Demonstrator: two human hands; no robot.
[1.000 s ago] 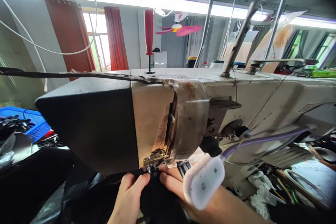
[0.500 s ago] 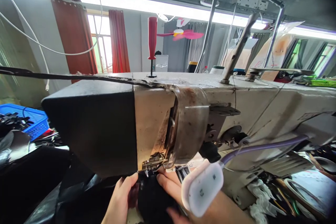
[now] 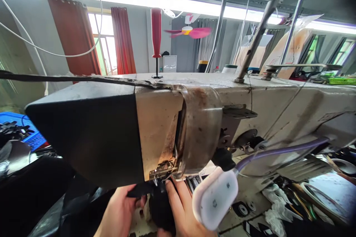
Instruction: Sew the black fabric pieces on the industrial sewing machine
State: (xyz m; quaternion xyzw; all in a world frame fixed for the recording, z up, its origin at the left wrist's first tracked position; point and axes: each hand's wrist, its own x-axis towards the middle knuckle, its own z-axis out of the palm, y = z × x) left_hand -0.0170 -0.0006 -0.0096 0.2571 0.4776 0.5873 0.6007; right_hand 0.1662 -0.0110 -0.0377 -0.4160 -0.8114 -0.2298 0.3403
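Since half a second ago, both hands have drawn back slightly from the machine. The left hand now pinches a black strap end, fingers closed on the fabric. The right hand clamps the same dark, soft, bunched fabric directly under the presser foot. A smooth white lamp hangs just beside the right hand. The machine casing is worn, stained metal.

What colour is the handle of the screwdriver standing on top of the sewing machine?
Red. The screwdriver handle shows clearly in the head view, upright on the sewing machine.
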